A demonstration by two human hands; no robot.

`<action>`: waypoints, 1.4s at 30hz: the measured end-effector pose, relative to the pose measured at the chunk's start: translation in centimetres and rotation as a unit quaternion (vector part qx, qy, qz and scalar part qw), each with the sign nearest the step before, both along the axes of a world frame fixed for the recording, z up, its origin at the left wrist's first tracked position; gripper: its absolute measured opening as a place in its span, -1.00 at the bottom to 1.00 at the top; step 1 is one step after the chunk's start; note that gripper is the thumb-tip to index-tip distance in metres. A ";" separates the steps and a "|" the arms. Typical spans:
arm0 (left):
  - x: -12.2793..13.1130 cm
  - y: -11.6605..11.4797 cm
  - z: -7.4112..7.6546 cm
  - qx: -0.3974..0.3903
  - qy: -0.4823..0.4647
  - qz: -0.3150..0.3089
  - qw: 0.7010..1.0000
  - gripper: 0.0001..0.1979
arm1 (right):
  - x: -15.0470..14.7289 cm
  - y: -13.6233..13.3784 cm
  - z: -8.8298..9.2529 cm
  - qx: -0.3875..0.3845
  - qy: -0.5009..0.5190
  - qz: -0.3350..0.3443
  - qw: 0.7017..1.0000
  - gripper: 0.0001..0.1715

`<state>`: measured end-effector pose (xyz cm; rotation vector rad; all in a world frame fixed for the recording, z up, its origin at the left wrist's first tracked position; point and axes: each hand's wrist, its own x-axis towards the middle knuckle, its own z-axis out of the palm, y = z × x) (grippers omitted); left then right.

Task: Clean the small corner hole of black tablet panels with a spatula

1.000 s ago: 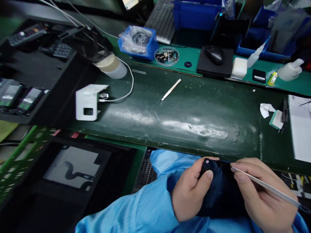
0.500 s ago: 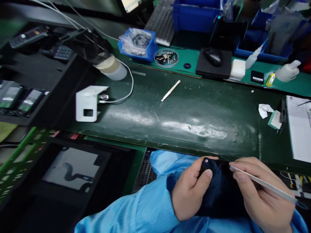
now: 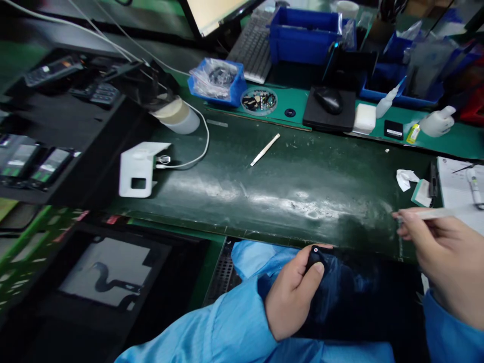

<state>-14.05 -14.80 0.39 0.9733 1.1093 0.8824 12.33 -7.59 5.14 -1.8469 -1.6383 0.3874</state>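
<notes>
My left hand [image 3: 293, 297] grips the near-left corner of a dark glossy smartphone [image 3: 359, 297], with the thumb lying across its back. A small round lens with a red dot [image 3: 315, 250] shows just above that thumb. My right hand [image 3: 449, 257] is off the phone, up at the right, over the bench's front edge. It pinches pale, slender tweezers [image 3: 434, 214], whose tip points left and touches nothing. A second pale pair of tweezers [image 3: 265, 149] lies on the bench, out of reach of both hands.
A dark green bench [image 3: 287, 201] runs ahead, holding a white bracket [image 3: 138, 169] and a cable. Beyond stand a blue bin of bagged parts [image 3: 217, 83], a round parts dish [image 3: 259, 101] and a mouse [image 3: 328, 100]. A notebook [image 3: 459, 186] lies right; black trays of devices [image 3: 34, 164] sit left.
My right hand has lifted off the phone and moved up and to the right with the tweezers. The left hand still holds the phone, and the view has tilted slightly.
</notes>
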 end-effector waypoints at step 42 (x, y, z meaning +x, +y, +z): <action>2.6 3.0 5.3 0.093 0.144 -0.136 0.976 -0.55 | -8.3 -3.7 2.7 0.078 -0.156 0.219 0.960 -0.83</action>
